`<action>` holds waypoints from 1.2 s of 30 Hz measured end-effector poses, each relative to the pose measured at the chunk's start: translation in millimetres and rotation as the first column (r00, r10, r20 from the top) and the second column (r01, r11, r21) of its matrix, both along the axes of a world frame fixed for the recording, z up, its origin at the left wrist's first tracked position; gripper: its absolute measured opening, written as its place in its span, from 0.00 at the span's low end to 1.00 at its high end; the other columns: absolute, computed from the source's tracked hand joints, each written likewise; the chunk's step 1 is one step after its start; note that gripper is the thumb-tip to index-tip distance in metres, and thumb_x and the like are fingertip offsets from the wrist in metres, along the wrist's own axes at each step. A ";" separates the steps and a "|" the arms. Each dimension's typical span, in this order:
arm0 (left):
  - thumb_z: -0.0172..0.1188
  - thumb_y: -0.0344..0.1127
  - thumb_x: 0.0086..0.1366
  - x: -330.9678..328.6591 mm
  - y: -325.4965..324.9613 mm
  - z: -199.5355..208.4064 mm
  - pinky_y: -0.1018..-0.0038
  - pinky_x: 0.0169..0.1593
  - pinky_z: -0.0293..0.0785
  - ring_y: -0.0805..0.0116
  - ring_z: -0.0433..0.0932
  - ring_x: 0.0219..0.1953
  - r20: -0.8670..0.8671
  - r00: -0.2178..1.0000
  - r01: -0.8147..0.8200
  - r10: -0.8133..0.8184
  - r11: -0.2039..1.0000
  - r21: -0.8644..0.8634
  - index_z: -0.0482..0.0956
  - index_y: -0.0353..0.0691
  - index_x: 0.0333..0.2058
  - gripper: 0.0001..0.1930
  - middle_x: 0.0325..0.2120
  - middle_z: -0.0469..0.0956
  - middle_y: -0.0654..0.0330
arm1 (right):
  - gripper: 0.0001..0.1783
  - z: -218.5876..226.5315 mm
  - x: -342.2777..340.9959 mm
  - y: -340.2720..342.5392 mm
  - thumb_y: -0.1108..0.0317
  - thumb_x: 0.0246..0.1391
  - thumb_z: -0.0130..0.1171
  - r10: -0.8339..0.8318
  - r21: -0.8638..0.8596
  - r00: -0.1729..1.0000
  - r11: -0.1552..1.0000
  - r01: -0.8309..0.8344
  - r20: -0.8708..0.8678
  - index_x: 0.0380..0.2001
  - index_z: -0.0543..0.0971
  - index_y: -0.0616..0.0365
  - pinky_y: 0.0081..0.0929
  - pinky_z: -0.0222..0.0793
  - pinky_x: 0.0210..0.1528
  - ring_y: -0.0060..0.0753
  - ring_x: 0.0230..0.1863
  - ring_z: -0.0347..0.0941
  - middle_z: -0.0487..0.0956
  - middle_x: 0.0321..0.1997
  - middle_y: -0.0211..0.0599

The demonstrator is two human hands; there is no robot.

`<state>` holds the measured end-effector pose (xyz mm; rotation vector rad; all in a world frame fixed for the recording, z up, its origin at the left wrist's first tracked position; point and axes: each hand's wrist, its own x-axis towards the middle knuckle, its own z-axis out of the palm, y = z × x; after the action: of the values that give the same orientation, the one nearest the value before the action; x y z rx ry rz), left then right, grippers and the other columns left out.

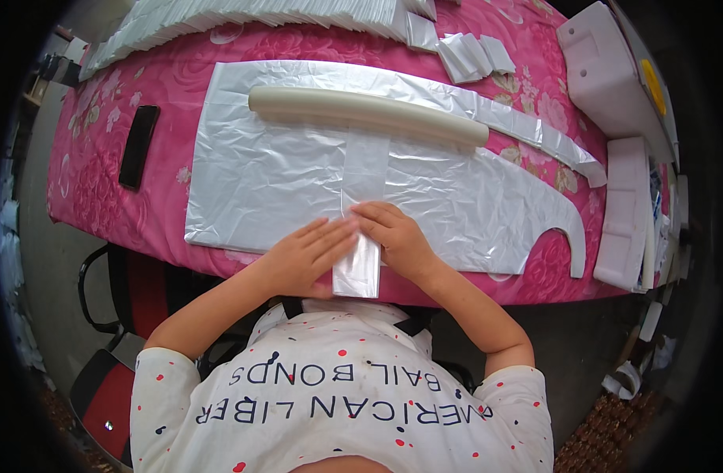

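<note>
A narrow folded white plastic bag (356, 272) lies lengthwise toward me, its near end reaching over the table's front edge. My left hand (314, 248) rests on its left side, fingers stretched out and lying flat. From the right, my right hand (397, 238) closes its bent fingers on the bag's right edge. Under both hands is a wide, wrinkled sheet of white plastic bags (251, 173) with curved handle parts at its right end. A long beige tube (361, 113) lies across the sheet, beyond my hands, over the far part of the narrow strip.
A pink floral cloth (85, 189) covers the table. At left lies a black phone (139, 147). Long rows of folded white bags (251, 17) line the far edge, with a few loose folded bags (465, 57) beside them. White foam boxes (602, 59) stand at right; red-and-black chairs (109, 394) at lower left.
</note>
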<state>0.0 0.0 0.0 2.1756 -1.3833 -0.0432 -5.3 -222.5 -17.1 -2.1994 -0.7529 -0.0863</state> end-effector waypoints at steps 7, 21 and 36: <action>0.57 0.30 0.46 15.2 -14.5 -21.4 0.65 0.55 0.64 0.61 0.70 0.52 0.099 0.982 -0.159 0.158 0.987 -0.005 0.69 0.33 0.50 0.28 0.49 0.71 0.53 | 0.19 3.0 -10.2 -2.1 0.77 0.39 0.55 -0.150 -0.070 0.983 0.985 0.158 0.103 0.40 0.77 0.59 0.32 0.68 0.50 0.41 0.49 0.70 0.75 0.45 0.38; 0.55 0.28 0.52 29.5 -24.8 -3.1 0.66 0.48 0.67 0.56 0.75 0.42 -0.260 0.919 -0.304 0.297 0.953 0.012 0.70 0.33 0.49 0.22 0.40 0.76 0.52 | 0.08 7.6 25.6 -20.4 0.73 0.45 0.57 -0.243 0.092 0.908 0.953 0.289 -0.342 0.31 0.80 0.61 0.27 0.70 0.29 0.35 0.22 0.74 0.78 0.23 0.40; 0.51 0.47 0.59 21.1 -61.1 -23.5 0.58 0.65 0.40 0.49 0.44 0.66 -0.013 0.916 -0.389 0.401 0.897 0.207 0.51 0.27 0.60 0.37 0.62 0.48 0.42 | 0.16 24.0 76.0 -19.8 0.62 0.50 0.57 -0.274 -0.148 0.390 0.935 0.322 -0.879 0.20 0.77 0.66 0.22 0.66 0.22 0.23 0.16 0.72 0.75 0.16 0.34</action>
<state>21.1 -61.1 -23.5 2.5661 -0.9137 -0.0936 70.7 -242.3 6.9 -1.8988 0.2794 0.8413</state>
